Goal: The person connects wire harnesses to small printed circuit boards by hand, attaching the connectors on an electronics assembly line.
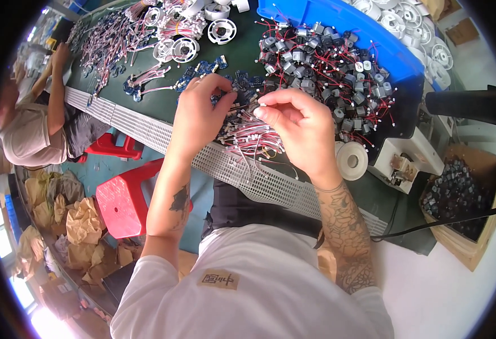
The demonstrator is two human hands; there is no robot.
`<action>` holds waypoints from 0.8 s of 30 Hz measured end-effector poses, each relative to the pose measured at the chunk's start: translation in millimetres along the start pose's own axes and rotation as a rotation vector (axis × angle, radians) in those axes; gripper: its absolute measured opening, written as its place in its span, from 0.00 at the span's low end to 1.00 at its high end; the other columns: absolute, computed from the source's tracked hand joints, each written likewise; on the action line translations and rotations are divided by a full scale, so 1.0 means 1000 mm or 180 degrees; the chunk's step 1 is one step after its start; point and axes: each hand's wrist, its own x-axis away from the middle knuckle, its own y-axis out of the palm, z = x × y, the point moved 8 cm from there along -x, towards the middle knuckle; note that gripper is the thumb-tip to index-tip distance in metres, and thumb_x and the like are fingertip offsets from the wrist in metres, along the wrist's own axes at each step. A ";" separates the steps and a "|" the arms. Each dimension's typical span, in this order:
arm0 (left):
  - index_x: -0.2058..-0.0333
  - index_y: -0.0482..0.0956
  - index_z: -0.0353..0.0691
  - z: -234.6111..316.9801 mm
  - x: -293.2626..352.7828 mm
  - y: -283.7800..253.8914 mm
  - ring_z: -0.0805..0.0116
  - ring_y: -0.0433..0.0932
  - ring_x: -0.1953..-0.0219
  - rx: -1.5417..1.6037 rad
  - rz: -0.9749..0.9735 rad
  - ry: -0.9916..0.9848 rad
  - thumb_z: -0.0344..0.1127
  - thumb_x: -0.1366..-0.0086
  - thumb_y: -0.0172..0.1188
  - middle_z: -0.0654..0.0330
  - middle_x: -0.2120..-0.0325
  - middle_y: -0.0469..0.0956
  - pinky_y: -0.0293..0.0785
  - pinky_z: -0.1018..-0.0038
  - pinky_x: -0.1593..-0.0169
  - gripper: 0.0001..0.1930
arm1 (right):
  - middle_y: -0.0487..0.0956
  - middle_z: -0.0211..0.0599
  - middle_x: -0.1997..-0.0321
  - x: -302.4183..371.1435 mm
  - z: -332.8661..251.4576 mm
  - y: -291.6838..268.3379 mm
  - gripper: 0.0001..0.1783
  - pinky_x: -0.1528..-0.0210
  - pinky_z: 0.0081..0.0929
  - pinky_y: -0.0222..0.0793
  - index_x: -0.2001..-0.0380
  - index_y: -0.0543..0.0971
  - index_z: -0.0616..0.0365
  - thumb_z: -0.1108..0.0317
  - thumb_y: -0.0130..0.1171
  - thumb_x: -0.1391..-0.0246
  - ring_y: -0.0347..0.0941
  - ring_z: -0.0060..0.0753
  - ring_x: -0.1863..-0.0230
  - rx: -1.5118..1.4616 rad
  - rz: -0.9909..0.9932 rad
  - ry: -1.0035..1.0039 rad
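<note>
My left hand point(200, 113) is closed above the green table, thumb and index finger pinched together. Whatever lies between those fingertips is too small to make out. To its right, my right hand point(304, 127) pinches a small white piece point(261, 105) that looks like a plug connector. Below and between both hands lies a pile of red and white wires point(253, 138) with small white plugs. Small blue circuit boards point(203, 68) are heaped just beyond my left hand. Past my right hand spreads a large pile of small grey motors point(316, 62) with red and black leads.
A blue bin point(349, 17) stands behind the motors. White round housings point(222, 31) and more wired boards point(118, 48) cover the far left. A perforated grey strip point(220, 164) edges the table. Right are a white spool point(352, 160) and a small machine point(400, 164). A co-worker point(33, 124) sits left.
</note>
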 end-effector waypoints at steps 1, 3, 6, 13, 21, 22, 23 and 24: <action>0.66 0.78 0.35 -0.007 0.005 -0.003 0.65 0.79 0.69 0.0527 0.0049 -0.0425 0.27 0.42 0.68 0.60 0.74 0.79 0.75 0.71 0.61 0.07 | 0.84 0.37 0.66 0.001 0.001 0.003 0.08 0.66 0.20 0.76 0.64 0.82 0.64 0.76 0.70 0.48 0.79 0.21 0.68 0.0120 -0.0100 0.0236; 0.65 0.78 0.35 -0.015 0.017 -0.001 0.71 0.78 0.69 0.1245 -0.0017 -0.0717 0.25 0.41 0.68 0.63 0.73 0.78 0.74 0.76 0.62 0.08 | 0.84 0.36 0.67 0.002 0.005 0.005 0.08 0.67 0.20 0.76 0.65 0.82 0.64 0.76 0.70 0.48 0.79 0.21 0.69 0.0237 -0.0200 0.0474; 0.59 0.76 0.34 -0.009 0.031 0.003 0.81 0.75 0.67 0.2352 -0.0114 -0.0924 0.22 0.40 0.69 0.67 0.70 0.76 0.72 0.82 0.63 0.12 | 0.83 0.36 0.70 0.003 0.007 0.012 0.07 0.69 0.21 0.74 0.67 0.81 0.64 0.75 0.69 0.47 0.79 0.21 0.71 0.0240 -0.0392 0.0364; 0.56 0.77 0.34 -0.013 0.053 0.017 0.78 0.74 0.72 0.3085 -0.0029 -0.1309 0.25 0.35 0.65 0.63 0.69 0.78 0.72 0.81 0.65 0.10 | 0.81 0.40 0.72 0.005 0.008 0.019 0.05 0.71 0.25 0.73 0.67 0.80 0.65 0.73 0.63 0.44 0.78 0.27 0.74 0.0347 -0.0506 0.0262; 0.50 0.77 0.31 -0.011 0.056 0.016 0.71 0.82 0.65 0.3615 0.0408 -0.1669 0.21 0.33 0.58 0.61 0.68 0.79 0.78 0.77 0.63 0.13 | 0.82 0.40 0.74 0.008 0.009 0.025 0.05 0.71 0.26 0.74 0.69 0.80 0.65 0.74 0.63 0.46 0.80 0.29 0.75 0.0590 -0.0722 0.0575; 0.50 0.77 0.31 -0.011 0.056 0.016 0.71 0.82 0.65 0.3615 0.0407 -0.1671 0.21 0.33 0.58 0.61 0.68 0.79 0.78 0.77 0.63 0.13 | 0.82 0.41 0.74 0.008 0.008 0.026 0.05 0.70 0.26 0.75 0.70 0.79 0.65 0.74 0.63 0.46 0.81 0.30 0.74 0.0595 -0.0707 0.0514; 0.50 0.77 0.31 -0.010 0.055 0.018 0.71 0.82 0.64 0.3565 0.0344 -0.1657 0.21 0.33 0.58 0.61 0.67 0.80 0.79 0.76 0.62 0.13 | 0.82 0.41 0.74 0.007 0.006 0.026 0.05 0.70 0.26 0.75 0.70 0.79 0.65 0.74 0.63 0.47 0.81 0.30 0.74 0.0599 -0.0692 0.0453; 0.49 0.77 0.30 -0.009 0.055 0.018 0.70 0.83 0.64 0.3513 0.0283 -0.1643 0.22 0.33 0.59 0.60 0.66 0.80 0.80 0.75 0.60 0.14 | 0.82 0.41 0.74 0.008 0.008 0.027 0.05 0.70 0.26 0.75 0.70 0.79 0.65 0.74 0.63 0.47 0.81 0.30 0.74 0.0598 -0.0694 0.0456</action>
